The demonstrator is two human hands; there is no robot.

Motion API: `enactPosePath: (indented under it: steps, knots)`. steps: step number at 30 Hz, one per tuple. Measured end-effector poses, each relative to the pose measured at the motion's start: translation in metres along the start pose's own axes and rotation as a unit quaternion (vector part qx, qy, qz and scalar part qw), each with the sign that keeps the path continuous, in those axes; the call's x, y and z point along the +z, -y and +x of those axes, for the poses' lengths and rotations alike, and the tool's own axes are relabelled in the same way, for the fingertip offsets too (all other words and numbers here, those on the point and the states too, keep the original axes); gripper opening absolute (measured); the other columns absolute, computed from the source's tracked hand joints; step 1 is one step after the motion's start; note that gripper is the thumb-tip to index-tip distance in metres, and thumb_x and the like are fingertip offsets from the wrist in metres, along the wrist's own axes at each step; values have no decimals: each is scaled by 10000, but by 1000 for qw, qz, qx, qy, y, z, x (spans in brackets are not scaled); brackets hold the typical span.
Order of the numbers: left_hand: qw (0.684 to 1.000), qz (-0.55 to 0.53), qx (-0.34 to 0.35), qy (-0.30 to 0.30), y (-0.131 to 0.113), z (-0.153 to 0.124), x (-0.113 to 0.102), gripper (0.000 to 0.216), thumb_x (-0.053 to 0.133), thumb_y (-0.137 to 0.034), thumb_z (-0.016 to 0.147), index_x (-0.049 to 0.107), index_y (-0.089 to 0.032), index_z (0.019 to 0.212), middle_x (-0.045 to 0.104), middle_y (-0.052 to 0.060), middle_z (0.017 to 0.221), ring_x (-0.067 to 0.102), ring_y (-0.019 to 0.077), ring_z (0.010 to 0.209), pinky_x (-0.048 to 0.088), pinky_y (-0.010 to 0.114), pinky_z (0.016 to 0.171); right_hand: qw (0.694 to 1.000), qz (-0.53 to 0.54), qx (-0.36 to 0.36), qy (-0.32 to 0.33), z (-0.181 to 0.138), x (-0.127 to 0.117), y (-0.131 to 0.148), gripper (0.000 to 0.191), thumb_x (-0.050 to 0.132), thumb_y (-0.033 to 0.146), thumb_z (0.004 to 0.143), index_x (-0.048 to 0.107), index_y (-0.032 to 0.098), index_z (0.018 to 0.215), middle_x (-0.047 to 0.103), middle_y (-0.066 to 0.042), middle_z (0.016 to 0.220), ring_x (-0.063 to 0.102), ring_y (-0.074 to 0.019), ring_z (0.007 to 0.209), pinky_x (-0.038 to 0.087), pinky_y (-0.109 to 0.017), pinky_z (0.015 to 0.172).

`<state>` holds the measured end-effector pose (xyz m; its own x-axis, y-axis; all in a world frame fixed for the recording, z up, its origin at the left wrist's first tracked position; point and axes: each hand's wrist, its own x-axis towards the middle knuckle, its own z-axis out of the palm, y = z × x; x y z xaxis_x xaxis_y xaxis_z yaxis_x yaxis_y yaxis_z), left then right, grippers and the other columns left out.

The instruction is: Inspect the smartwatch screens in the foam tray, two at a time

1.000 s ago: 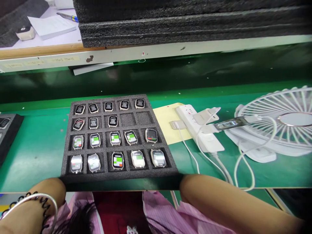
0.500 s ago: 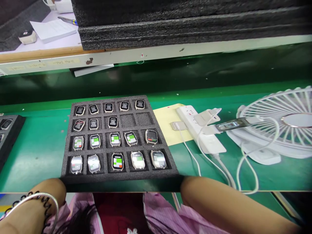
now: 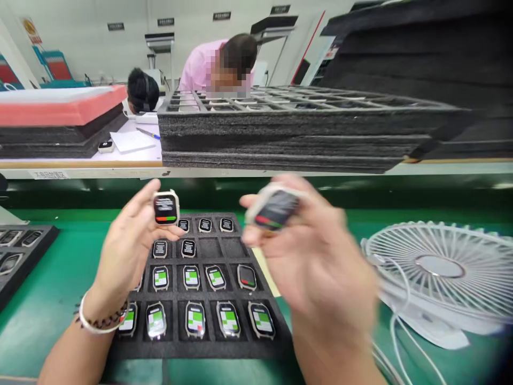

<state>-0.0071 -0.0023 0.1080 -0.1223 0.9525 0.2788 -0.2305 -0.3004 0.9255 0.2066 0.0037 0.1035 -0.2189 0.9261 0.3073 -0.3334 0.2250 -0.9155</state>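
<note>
Between the thumb and fingers of my left hand (image 3: 124, 246) is a strapless smartwatch (image 3: 165, 208), its lit screen facing me with text and a red and green bar. My right hand (image 3: 316, 256), smeared by motion, grips a second smartwatch (image 3: 276, 207), tilted, with a red and green strip low on its dark screen. Both are held above a black foam tray (image 3: 188, 350) on the green bench. Watches lie in most of its pockets, such as one with a green and white screen (image 3: 191, 277). My left hand hides the tray's upper left pockets.
A white fan (image 3: 441, 267) and white cables (image 3: 409, 342) are at the right. Another foam tray (image 3: 28, 262) lies at the left. Stacked foam trays (image 3: 280, 133) stand on the shelf beyond, where a person in pink (image 3: 200, 64) bends over and another person's head (image 3: 142, 91) shows.
Both hands have come up from the bench's near edge into view, each now holding a smartwatch. My view has tilted up, showing the shelf and the people behind it.
</note>
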Motion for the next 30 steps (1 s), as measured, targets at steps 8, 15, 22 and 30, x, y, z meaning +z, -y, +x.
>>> enactPosePath:
  steps: [8,15,22,30]
  knots:
    - [993,64,-31,91,32,13,5,601,768,-236,793,544,-207,1351,644,86,1180,662,97,712,589,232,663,982,126,125,60,35,-3,-39,526,752,214,785,562,243,1275,676,-24,991,671,-162,706,530,-293,652]
    - [993,69,-25,87,34,16,6,516,773,-225,781,572,-192,1255,628,54,1085,660,96,695,600,227,652,989,90,94,70,35,1,-43,483,734,177,770,555,222,1216,658,-8,925,651,-146,697,504,-277,638]
    - [993,61,-23,98,36,14,9,477,705,-195,810,558,-184,1264,637,75,1139,710,119,730,633,279,751,993,65,79,61,35,3,-41,454,670,152,719,566,233,1154,633,7,876,633,-161,711,493,-302,666]
    - [993,43,-52,96,33,11,9,396,679,-248,844,597,-183,1227,676,60,1082,743,163,712,655,298,703,991,87,87,46,37,-1,-48,362,759,259,792,594,222,1113,618,2,919,574,-117,632,463,-264,597]
